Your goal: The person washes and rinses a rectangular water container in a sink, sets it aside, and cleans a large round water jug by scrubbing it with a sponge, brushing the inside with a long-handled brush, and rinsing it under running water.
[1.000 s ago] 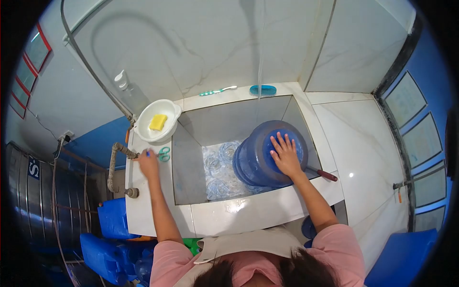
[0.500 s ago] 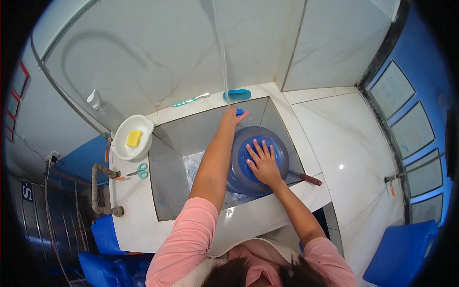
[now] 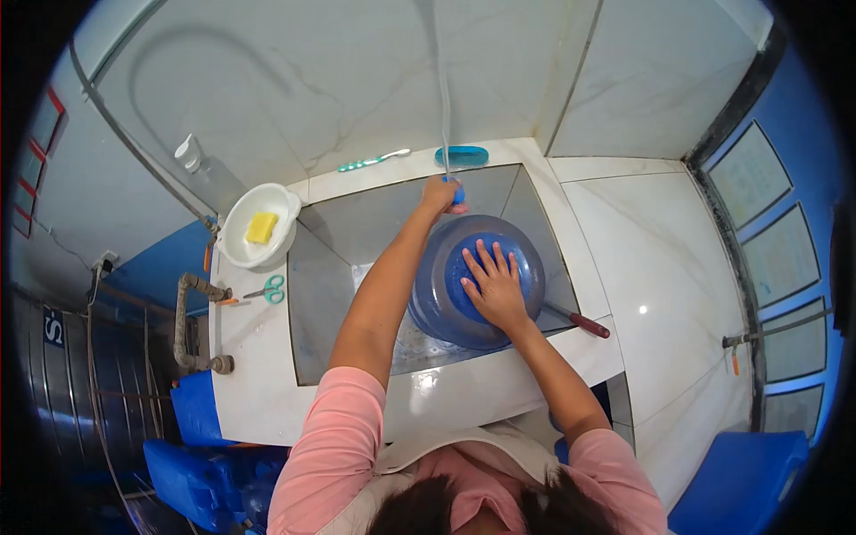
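A large blue water jug (image 3: 437, 294) lies tilted in the grey sink (image 3: 330, 330), its round base facing up. My right hand (image 3: 497, 290) rests on that base with the fingers spread. Beyond the jug, near the sink's back edge, my left hand (image 3: 443, 194) is closed around a small blue object (image 3: 459, 192) in the stream of water (image 3: 444, 107). What exactly the blue object is cannot be made out.
A white basin (image 3: 290, 234) with a yellow sponge (image 3: 261, 227), and green scissors (image 3: 275, 289), are on the left ledge. The back ledge bears a toothbrush (image 3: 374, 160) and a teal brush (image 3: 462, 156). A red-brown handle (image 3: 590, 325) juts over the right edge.
My left hand has moved from the valve at the left ledge to the falling water, now with the blue object. My right hand has stayed on the jug, which looks more upright.
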`<control>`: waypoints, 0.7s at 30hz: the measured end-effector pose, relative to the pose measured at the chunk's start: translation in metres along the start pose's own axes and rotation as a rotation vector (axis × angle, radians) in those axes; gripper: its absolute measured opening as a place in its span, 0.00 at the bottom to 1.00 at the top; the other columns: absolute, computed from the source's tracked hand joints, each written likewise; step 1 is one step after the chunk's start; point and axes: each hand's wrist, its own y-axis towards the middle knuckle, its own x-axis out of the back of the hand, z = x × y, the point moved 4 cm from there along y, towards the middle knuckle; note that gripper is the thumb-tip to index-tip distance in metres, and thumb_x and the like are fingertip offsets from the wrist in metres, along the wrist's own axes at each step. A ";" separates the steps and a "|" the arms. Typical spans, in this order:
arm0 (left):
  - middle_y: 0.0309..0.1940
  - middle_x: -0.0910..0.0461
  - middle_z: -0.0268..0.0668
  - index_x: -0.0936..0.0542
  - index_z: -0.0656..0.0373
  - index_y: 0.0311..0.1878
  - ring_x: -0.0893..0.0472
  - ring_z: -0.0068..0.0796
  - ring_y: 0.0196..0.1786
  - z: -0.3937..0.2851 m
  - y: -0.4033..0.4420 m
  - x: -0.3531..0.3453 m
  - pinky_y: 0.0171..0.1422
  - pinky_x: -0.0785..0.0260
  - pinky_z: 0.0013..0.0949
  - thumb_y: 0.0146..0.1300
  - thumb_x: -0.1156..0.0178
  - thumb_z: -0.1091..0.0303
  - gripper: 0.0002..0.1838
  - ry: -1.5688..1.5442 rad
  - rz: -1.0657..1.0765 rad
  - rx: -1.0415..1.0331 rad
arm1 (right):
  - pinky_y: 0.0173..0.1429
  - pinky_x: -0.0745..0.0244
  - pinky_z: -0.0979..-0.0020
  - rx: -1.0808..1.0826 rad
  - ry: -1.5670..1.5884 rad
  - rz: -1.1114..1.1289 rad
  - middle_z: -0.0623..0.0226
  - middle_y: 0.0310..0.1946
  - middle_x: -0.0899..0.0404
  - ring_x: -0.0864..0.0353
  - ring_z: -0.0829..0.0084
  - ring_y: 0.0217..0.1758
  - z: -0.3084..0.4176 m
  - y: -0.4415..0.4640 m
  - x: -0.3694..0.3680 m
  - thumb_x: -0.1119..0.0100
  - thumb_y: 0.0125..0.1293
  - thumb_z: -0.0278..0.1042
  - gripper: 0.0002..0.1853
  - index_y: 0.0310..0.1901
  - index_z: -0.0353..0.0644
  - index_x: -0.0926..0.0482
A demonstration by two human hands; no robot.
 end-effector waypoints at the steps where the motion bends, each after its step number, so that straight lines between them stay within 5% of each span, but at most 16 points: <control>1: 0.31 0.26 0.45 0.28 0.69 0.39 0.22 0.41 0.35 0.021 0.004 0.016 0.39 0.22 0.47 0.61 0.46 0.70 0.10 -0.008 -0.013 0.002 | 0.70 0.50 0.50 0.030 0.004 0.000 0.59 0.68 0.43 0.45 0.49 0.70 0.001 0.002 0.001 0.49 0.64 0.51 0.28 0.64 0.52 0.34; 3: 0.29 0.25 0.41 0.27 0.65 0.38 0.22 0.37 0.35 0.062 0.016 0.067 0.39 0.27 0.43 0.63 0.47 0.65 0.11 0.276 -0.440 -0.304 | 0.66 0.41 0.57 0.003 0.355 0.229 0.54 0.66 0.40 0.39 0.47 0.66 -0.036 0.010 0.011 0.42 0.59 0.51 0.32 0.62 0.44 0.33; 5: 0.33 0.25 0.40 0.28 0.62 0.42 0.23 0.33 0.38 0.085 -0.048 0.089 0.39 0.31 0.40 0.63 0.46 0.63 0.12 0.145 -0.600 -0.172 | 0.63 0.37 0.59 -0.314 0.223 -0.165 0.45 0.61 0.36 0.33 0.47 0.62 -0.079 0.003 0.037 0.35 0.52 0.53 0.40 0.61 0.35 0.35; 9: 0.41 0.29 0.37 0.36 0.59 0.51 0.25 0.28 0.42 0.176 -0.113 0.087 0.41 0.30 0.35 0.68 0.50 0.66 0.13 -0.387 -0.440 0.051 | 0.63 0.37 0.57 -0.615 0.400 -0.054 0.39 0.57 0.33 0.32 0.47 0.60 -0.097 -0.014 -0.006 0.32 0.48 0.56 0.47 0.62 0.29 0.38; 12: 0.41 0.30 0.39 0.38 0.57 0.51 0.25 0.30 0.42 0.195 -0.128 0.081 0.45 0.27 0.36 0.70 0.53 0.68 0.10 -0.545 -0.578 -0.092 | 0.64 0.38 0.58 -0.740 0.569 0.068 0.37 0.57 0.34 0.32 0.48 0.61 -0.079 -0.012 -0.008 0.31 0.46 0.60 0.51 0.63 0.29 0.40; 15: 0.43 0.31 0.40 0.40 0.55 0.53 0.25 0.33 0.44 0.152 -0.147 0.091 0.49 0.26 0.40 0.69 0.53 0.68 0.12 -0.728 -0.577 -0.020 | 0.64 0.38 0.60 -0.660 0.522 0.016 0.38 0.57 0.33 0.33 0.49 0.62 -0.065 0.010 0.002 0.32 0.48 0.59 0.49 0.62 0.29 0.39; 17: 0.44 0.30 0.40 0.40 0.55 0.54 0.24 0.34 0.46 0.115 -0.145 0.100 0.47 0.24 0.41 0.69 0.53 0.68 0.12 -0.770 -0.434 -0.129 | 0.64 0.37 0.62 -0.566 0.495 -0.050 0.42 0.57 0.32 0.32 0.53 0.61 -0.046 0.026 0.045 0.41 0.57 0.61 0.42 0.62 0.31 0.36; 19: 0.44 0.28 0.40 0.37 0.57 0.52 0.23 0.33 0.47 0.013 -0.171 0.097 0.46 0.24 0.39 0.69 0.51 0.66 0.12 -0.721 -0.416 -0.283 | 0.63 0.37 0.62 -0.446 0.746 -0.110 0.48 0.56 0.30 0.30 0.57 0.59 -0.036 0.047 0.122 0.54 0.65 0.60 0.35 0.61 0.35 0.33; 20: 0.44 0.28 0.40 0.37 0.57 0.52 0.24 0.33 0.48 -0.037 -0.184 0.097 0.48 0.25 0.38 0.69 0.51 0.64 0.13 -0.671 -0.369 -0.385 | 0.64 0.36 0.63 -0.210 0.903 -0.270 0.56 0.60 0.31 0.32 0.64 0.62 -0.055 0.041 0.152 0.60 0.69 0.59 0.33 0.61 0.36 0.32; 21: 0.46 0.30 0.40 0.39 0.58 0.55 0.26 0.31 0.47 -0.092 -0.208 0.097 0.48 0.29 0.35 0.68 0.51 0.64 0.16 -0.633 -0.331 -0.455 | 0.55 0.30 0.67 -0.393 1.355 -0.187 0.65 0.53 0.27 0.29 0.65 0.56 -0.073 0.047 0.182 0.57 0.69 0.56 0.28 0.59 0.42 0.30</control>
